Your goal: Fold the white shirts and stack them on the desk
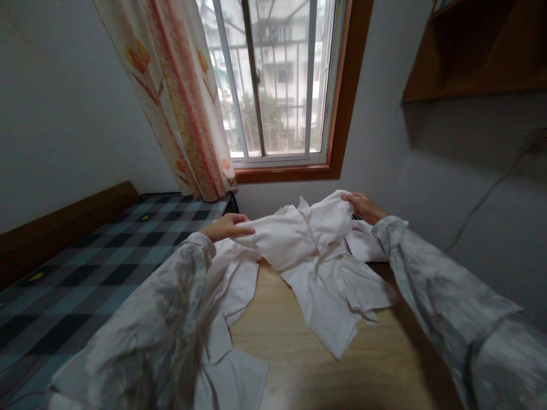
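Garment point(294, 236) stretches between your hands above the far part of the table point(277, 313), white and creased, its lower flaps spreading down toward you over the wood. Your left hand point(229, 226) is clamped on its left end; your right hand point(363, 206) pinches the opposite top corner, near a white bundle point(367, 242). More white cloth point(233, 373) lies by your left forearm; whether it belongs to the same piece, I cannot tell. To handle this well, pull outward evenly so the bunched middle flattens, and bring both grips level, since the right sits higher in view. Mind the trailing flaps too: they could crumple under the rest if lowered carelessly.
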`<state>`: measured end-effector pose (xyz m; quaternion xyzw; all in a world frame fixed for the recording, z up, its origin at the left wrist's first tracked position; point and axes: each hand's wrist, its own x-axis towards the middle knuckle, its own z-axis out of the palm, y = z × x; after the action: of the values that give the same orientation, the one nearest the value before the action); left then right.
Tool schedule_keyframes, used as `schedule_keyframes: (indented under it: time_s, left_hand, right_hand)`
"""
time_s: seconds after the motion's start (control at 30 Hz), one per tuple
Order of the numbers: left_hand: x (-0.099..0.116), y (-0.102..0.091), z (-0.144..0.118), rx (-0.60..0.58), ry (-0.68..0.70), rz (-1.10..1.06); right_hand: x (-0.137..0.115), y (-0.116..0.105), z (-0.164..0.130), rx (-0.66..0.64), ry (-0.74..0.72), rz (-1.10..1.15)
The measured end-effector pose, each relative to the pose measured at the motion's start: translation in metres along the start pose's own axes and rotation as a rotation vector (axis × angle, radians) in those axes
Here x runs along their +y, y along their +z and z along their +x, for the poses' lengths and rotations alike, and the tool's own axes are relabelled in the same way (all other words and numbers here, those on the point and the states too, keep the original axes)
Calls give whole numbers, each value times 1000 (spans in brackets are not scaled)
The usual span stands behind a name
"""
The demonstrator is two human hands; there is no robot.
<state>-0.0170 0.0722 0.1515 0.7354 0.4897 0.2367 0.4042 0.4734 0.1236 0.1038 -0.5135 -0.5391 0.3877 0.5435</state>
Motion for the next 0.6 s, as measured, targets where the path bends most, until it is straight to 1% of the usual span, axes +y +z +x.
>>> schedule_keyframes:
  time_s: [0.07,0.1,0.13,0.2,0.3,0.37,0.47,0.53,0.6]
  left_hand:
    - [-6,5,-7,-91,-33,-73]
    - [-11,8,-9,-108,-33,-108]
    - [-15,11,-11,-102,-22,-145]
    - [-25,17,-13,-30,16,-219]
    - [-39,21,-13,129,35,-304]
    - [-45,20,-13,199,26,-315]
    - [-51,14,-11,223,3,-247]
    - [-53,8,-11,214,4,-150]
    - [-55,2,-11,207,48,-16]
  right_hand:
    - [4,2,-3,-52,68,201]
    - [6,3,-5,-69,83,280]
    - [7,4,-7,-87,98,336]
    - [9,6,-12,-135,128,368]
    - [12,4,-16,-251,141,259]
    - [15,2,-18,-343,138,147]
    - [21,-4,-17,-422,92,-25]
    - [25,-8,-16,-435,25,-147]
    - [28,-13,-13,-445,-46,-257]
